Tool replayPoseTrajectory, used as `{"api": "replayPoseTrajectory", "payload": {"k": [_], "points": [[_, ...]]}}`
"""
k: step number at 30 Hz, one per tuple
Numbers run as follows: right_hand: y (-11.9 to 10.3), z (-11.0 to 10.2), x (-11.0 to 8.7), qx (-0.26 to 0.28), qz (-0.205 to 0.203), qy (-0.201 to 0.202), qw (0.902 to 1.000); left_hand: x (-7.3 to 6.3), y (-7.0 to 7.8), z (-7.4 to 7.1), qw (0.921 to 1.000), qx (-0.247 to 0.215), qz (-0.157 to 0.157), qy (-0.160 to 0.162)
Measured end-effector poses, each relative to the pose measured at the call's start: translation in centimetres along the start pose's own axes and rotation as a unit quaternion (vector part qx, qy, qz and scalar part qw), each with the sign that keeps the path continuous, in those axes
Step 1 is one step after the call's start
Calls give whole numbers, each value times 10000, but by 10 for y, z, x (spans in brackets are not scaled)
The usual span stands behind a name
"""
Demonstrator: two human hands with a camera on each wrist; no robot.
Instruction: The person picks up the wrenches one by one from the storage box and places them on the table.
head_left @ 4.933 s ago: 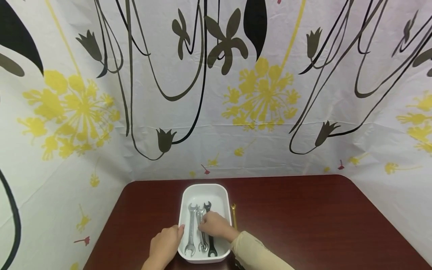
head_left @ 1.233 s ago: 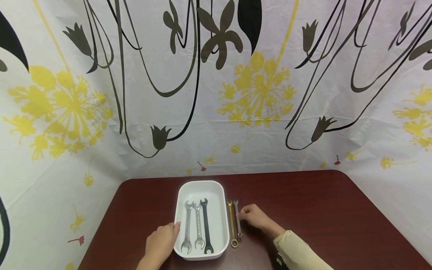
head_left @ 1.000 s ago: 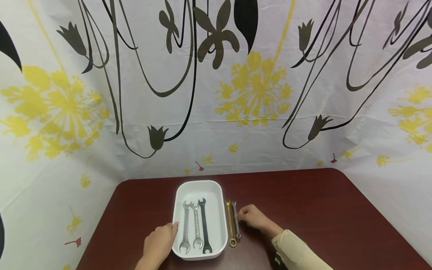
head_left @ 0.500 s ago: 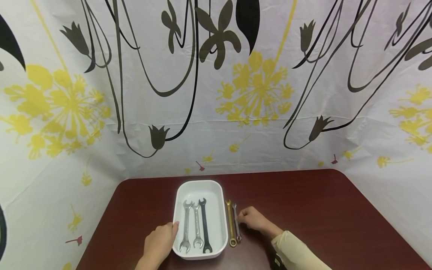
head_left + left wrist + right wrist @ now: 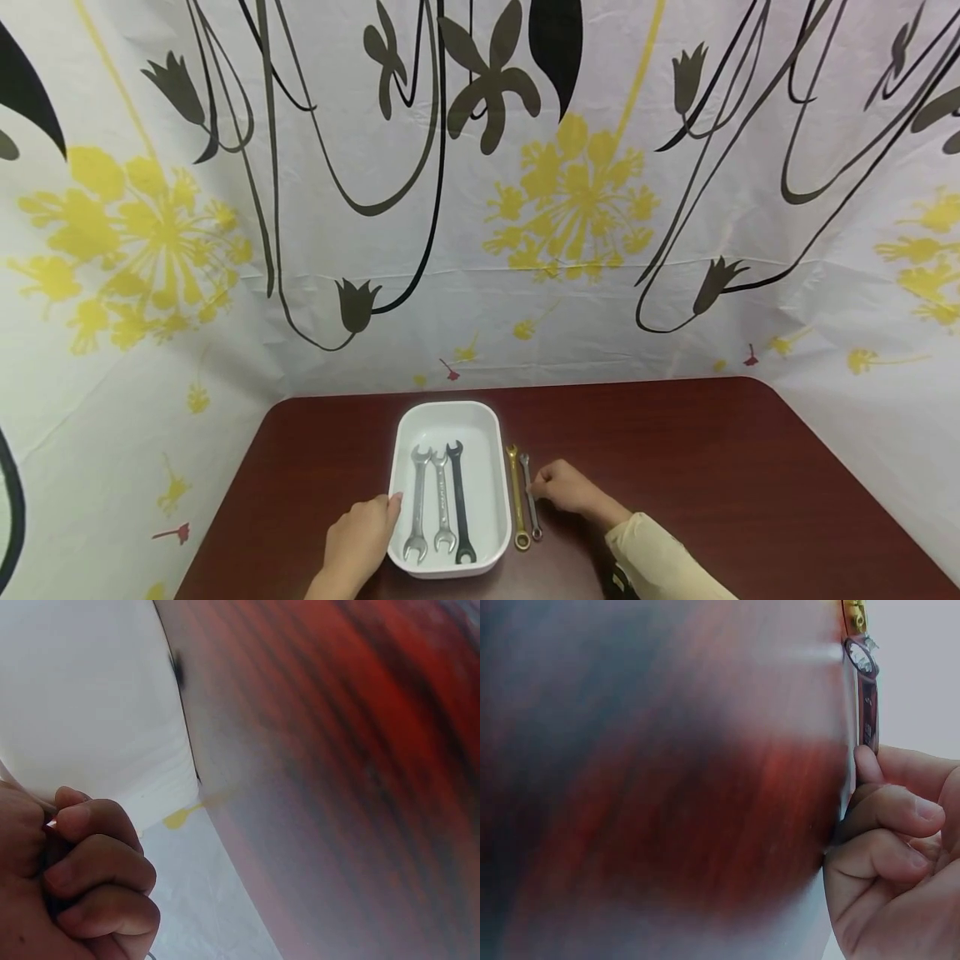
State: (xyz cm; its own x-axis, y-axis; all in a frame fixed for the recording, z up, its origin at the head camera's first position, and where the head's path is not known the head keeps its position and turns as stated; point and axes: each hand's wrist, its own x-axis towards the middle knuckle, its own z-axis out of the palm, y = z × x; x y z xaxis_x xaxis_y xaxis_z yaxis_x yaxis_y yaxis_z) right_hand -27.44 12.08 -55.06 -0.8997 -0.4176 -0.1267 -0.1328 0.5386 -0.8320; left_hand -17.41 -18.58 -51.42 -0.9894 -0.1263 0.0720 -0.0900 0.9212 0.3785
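Observation:
A white tray (image 5: 486,542) holds a large silver open-end wrench (image 5: 419,508), a smaller silver open-end wrench (image 5: 442,504) and a black wrench (image 5: 461,504), side by side. My left hand (image 5: 360,533) grips the tray's left rim, its fingers curled in the left wrist view. To the tray's right, on the table, lies a gold combination wrench (image 5: 517,500). Close beside it is a small silver combination wrench (image 5: 533,512), which my right hand (image 5: 566,486) pinches between thumb and finger. In the right wrist view the wrench's ring end (image 5: 861,658) juts past the fingertips.
The dark red-brown table (image 5: 675,467) runs under everything. A white cloth with yellow and dark plant prints (image 5: 577,200) hangs behind and at the sides. A dark strap-like item (image 5: 621,581) shows below the right sleeve (image 5: 660,554).
My right hand has left the tray with the small silver combination wrench, now beside the gold one. In the last second that wrench slid slightly nearer to me. My left hand stays on the rim.

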Motion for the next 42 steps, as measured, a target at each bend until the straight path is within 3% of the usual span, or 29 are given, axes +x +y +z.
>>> {"api": "replayPoseTrajectory", "payload": {"k": [10, 42], "points": [[-5, 0, 0, -273, 197, 51, 9994, 0, 0, 0, 10000, 33, -5, 68], [-11, 1, -3, -752, -38, 271, 9968, 0, 0, 0, 9998, 37, 79, 171]]}}
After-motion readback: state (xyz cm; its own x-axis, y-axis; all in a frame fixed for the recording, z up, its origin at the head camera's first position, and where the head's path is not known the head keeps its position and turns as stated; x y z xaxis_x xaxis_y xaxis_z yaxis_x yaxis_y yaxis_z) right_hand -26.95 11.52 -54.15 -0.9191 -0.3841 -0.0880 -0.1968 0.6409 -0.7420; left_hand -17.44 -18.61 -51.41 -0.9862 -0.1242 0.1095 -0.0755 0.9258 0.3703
